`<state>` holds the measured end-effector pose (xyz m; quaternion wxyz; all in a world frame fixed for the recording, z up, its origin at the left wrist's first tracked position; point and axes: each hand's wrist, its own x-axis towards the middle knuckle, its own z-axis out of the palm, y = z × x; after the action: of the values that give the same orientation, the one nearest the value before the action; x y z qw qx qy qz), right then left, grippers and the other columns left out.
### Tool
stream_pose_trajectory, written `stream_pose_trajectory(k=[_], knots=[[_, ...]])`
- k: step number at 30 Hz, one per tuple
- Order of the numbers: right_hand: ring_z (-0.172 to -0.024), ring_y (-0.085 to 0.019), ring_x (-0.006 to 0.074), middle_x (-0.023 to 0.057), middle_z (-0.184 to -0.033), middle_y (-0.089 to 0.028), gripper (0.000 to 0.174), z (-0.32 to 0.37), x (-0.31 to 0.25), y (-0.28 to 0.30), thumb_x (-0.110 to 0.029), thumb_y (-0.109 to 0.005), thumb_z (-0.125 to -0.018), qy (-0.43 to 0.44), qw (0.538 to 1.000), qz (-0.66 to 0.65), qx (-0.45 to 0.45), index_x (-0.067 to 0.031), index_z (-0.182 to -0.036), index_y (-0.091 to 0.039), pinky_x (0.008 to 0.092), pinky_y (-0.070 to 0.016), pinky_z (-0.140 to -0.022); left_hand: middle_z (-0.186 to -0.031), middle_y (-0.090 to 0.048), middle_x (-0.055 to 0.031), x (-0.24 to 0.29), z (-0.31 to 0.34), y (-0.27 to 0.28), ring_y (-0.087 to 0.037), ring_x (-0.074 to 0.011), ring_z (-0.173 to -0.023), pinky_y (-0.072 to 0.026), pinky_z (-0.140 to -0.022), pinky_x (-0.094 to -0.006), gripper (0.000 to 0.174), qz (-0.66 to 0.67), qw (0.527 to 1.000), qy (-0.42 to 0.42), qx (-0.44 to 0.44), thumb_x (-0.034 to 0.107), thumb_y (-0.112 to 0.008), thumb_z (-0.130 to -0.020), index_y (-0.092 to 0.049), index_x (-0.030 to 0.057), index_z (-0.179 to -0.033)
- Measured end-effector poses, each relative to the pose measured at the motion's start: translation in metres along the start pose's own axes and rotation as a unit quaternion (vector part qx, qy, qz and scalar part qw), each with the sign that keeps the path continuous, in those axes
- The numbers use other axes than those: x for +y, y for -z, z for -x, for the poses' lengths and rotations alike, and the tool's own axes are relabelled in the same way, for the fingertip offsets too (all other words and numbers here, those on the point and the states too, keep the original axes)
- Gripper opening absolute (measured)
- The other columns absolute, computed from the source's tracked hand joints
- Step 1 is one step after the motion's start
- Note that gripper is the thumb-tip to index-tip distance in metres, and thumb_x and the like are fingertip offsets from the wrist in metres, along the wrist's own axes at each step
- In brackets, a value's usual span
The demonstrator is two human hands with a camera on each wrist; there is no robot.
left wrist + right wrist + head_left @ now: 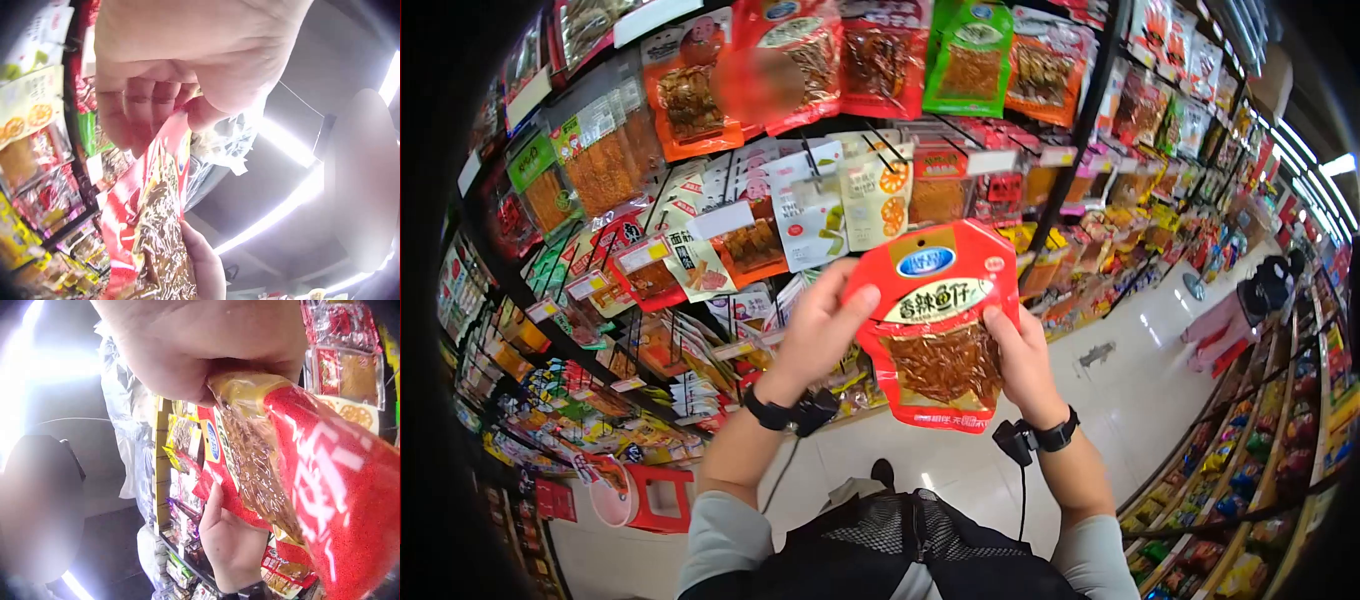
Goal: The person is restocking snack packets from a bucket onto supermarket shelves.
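A red snack packet with a clear window showing brown contents is held up between both hands, its printed front facing the head camera. The left hand pinches its upper left corner, thumb on the front. On the packet's right side the right hand grips the edge, thumb on the front and fingers behind. In the left wrist view the left hand pinches the top of the packet, seen nearly edge-on. The right wrist view shows the right hand gripping the packet, with its red back visible.
Hanging racks of packets, among them a green packet and a white one, stand in front. A red stool is at lower left. Slanting shelves of packets line the right. Another person is in the aisle at right.
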<state>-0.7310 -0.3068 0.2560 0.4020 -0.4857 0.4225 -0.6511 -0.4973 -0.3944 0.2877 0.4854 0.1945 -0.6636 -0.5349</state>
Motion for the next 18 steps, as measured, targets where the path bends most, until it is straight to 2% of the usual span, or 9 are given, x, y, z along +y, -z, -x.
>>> stream_pose_trajectory(k=[1,4,7,8,10,14,18], knots=[[-0.102,-0.055,0.0081,0.0024,-0.113,-0.065,0.029,-0.019,-0.007,-0.011,-0.019,-0.052,-0.102,-0.003,1.000,-0.013,-0.024,0.0021,-0.120,-0.060,0.0268,-0.0441,-0.092,-0.108,-0.065,-0.0047,0.011,-0.014,0.015,-0.059,-0.0076,-0.096,-0.0491,-0.087,-0.0262,0.029,-0.038,0.999,-0.008,-0.006,0.019,-0.057,-0.100,-0.056,-0.0016,-0.120],[-0.106,-0.058,0.0101,0.0040,-0.118,-0.065,0.030,-0.069,-0.026,-0.044,-0.018,-0.052,-0.101,-0.020,0.994,-0.066,-0.089,0.0015,-0.124,-0.058,0.0283,-0.0448,-0.094,-0.116,-0.065,-0.0055,0.042,-0.045,0.046,-0.060,-0.0088,-0.101,-0.0489,-0.090,-0.0265,0.035,-0.030,0.999,-0.022,-0.030,0.019,-0.053,-0.102,-0.053,-0.0032,-0.130],[-0.107,-0.061,0.0131,0.0061,-0.120,-0.065,0.028,-0.120,-0.041,-0.075,-0.016,-0.052,-0.101,-0.023,0.987,-0.112,-0.115,0.0003,-0.123,-0.059,0.0301,-0.0468,-0.093,-0.118,-0.065,-0.0054,0.062,-0.081,0.071,-0.060,-0.0096,-0.103,-0.0489,-0.091,-0.0273,0.036,-0.021,0.999,-0.044,-0.021,0.019,-0.051,-0.103,-0.054,-0.0034,-0.131],[-0.106,-0.062,0.0133,0.0059,-0.120,-0.066,0.029,-0.138,-0.044,-0.084,-0.016,-0.052,-0.100,-0.007,0.983,-0.129,-0.130,-0.0002,-0.123,-0.059,0.0303,-0.0476,-0.093,-0.114,-0.067,-0.0056,0.066,-0.097,0.080,-0.063,-0.0091,-0.100,-0.0517,-0.088,-0.0268,0.033,-0.024,0.997,-0.072,-0.005,0.018,-0.056,-0.101,-0.058,-0.0033,-0.126],[-0.105,-0.063,0.0136,0.0058,-0.119,-0.066,0.028,-0.174,-0.052,-0.100,-0.016,-0.052,-0.100,0.013,0.985,-0.116,-0.131,-0.0007,-0.123,-0.059,0.0306,-0.0484,-0.092,-0.114,-0.067,-0.0061,0.079,-0.129,0.097,-0.064,-0.0094,-0.098,-0.0522,-0.086,-0.0266,0.033,-0.059,0.993,-0.100,0.018,0.019,-0.057,-0.100,-0.058,-0.0030,-0.125],[-0.102,-0.064,0.0149,0.0066,-0.118,-0.067,0.026,-0.232,-0.074,-0.130,-0.017,-0.053,-0.101,0.026,0.974,-0.160,-0.162,-0.0015,-0.121,-0.059,0.0310,-0.0504,-0.090,-0.110,-0.069,-0.0079,0.105,-0.183,0.122,-0.066,-0.0099,-0.093,-0.0535,-0.081,-0.0261,0.032,-0.039,0.991,-0.116,0.051,0.019,-0.060,-0.097,-0.061,-0.0043,-0.119],[-0.102,-0.065,0.0162,0.0079,-0.118,-0.067,0.027,-0.273,-0.085,-0.144,-0.017,-0.054,-0.100,0.084,0.970,-0.162,-0.158,-0.0014,-0.121,-0.059,0.0320,-0.0516,-0.090,-0.105,-0.070,-0.0084,0.120,-0.228,0.141,-0.066,-0.0103,-0.088,-0.0541,-0.077,-0.0267,0.030,-0.063,0.980,-0.182,0.048,0.019,-0.062,-0.097,-0.063,-0.0042,-0.115]])
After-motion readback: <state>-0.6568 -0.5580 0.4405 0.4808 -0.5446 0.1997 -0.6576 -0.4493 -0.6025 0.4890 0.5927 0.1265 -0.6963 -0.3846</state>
